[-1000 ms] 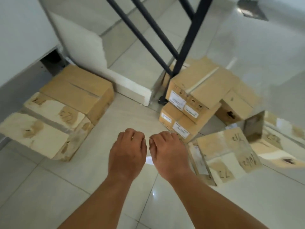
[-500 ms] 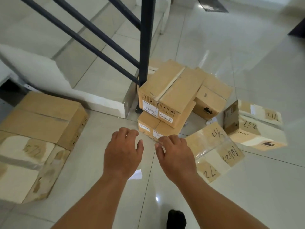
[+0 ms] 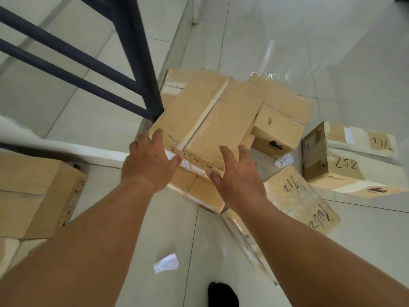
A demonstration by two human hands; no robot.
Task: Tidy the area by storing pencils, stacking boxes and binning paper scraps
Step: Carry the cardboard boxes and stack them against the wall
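Observation:
A large taped cardboard box point(image 3: 205, 116) lies tilted on top of a lower box point(image 3: 199, 191) beside a dark railing post. My left hand point(image 3: 150, 165) is spread at its near left corner, and my right hand point(image 3: 234, 173) is spread at its near right edge. Both hands have fingers apart and grip nothing. Whether they touch the box is unclear. A white paper scrap point(image 3: 166, 263) lies on the floor between my forearms. Another crumpled scrap point(image 3: 284, 161) sits among the boxes to the right.
Scattered boxes lie to the right: a small one point(image 3: 278, 129), one marked with handwritten numbers point(image 3: 349, 160) and a plastic-wrapped one point(image 3: 303, 202). A stack of boxes point(image 3: 33, 191) stands at the left. The dark railing point(image 3: 137, 58) rises behind. A dark foot point(image 3: 222, 294) shows at the bottom.
The view has closed in on the box pile. Both hands moved forward from above the floor to the near edge of the top box, fingers spreading wider.

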